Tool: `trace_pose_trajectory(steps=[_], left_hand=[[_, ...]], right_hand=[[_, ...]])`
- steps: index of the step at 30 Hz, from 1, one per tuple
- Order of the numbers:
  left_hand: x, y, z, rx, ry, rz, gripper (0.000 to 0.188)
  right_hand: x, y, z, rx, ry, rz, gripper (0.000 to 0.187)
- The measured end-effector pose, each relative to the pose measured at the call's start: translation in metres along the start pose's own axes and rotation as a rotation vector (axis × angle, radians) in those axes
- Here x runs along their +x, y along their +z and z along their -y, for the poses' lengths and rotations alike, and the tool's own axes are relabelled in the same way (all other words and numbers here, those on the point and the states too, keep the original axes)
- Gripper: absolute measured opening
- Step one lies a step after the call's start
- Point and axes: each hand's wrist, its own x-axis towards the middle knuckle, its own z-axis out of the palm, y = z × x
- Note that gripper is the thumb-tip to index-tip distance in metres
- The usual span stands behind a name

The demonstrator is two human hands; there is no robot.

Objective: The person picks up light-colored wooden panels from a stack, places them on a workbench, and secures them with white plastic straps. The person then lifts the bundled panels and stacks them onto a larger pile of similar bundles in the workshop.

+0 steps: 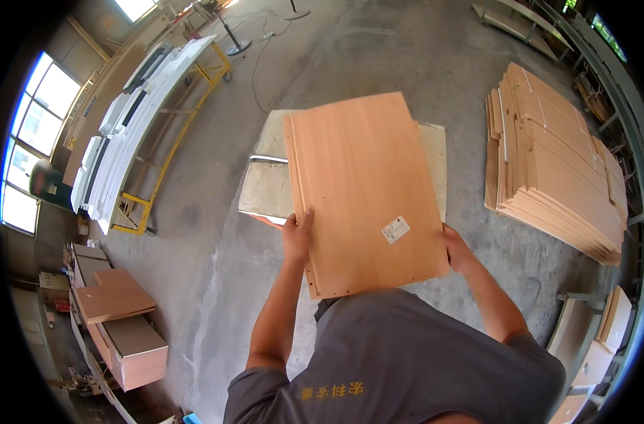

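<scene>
worn: dark-grey short-sleeved fabric shirt point(421, 353) | marking: small row of yellow-orange printed characters point(332, 391), near left part of shirt | left sleeve point(255, 396) and right sleeve point(541, 364): plain dark grey | left hand point(297, 238) and right hand point(459, 249): bare

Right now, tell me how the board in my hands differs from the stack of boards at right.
The board is held by the left hand and right hand; the stack lies apart, untouched. The board is thin; the stack is many layers thick. Both show wood-coloured faces.

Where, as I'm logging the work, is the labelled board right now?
In the head view, the labelled board is slightly right of centre, held between the left hand and right hand.
</scene>
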Motion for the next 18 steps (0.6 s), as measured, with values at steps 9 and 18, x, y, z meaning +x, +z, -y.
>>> trace_pose_trajectory(steps=[9,18], left_hand=[[0.045,-0.026,0.026,0.311,-0.258,0.037,0.049],[0.194,-0.031,0.028,0.812,0.277,0.211,0.07]], right_hand=[[0.022,0.05,-0.078,-0.156,-0.016,-0.321,0.047],[0.118,0.067,-0.073,-0.839,-0.092,-0.564,0.084]])
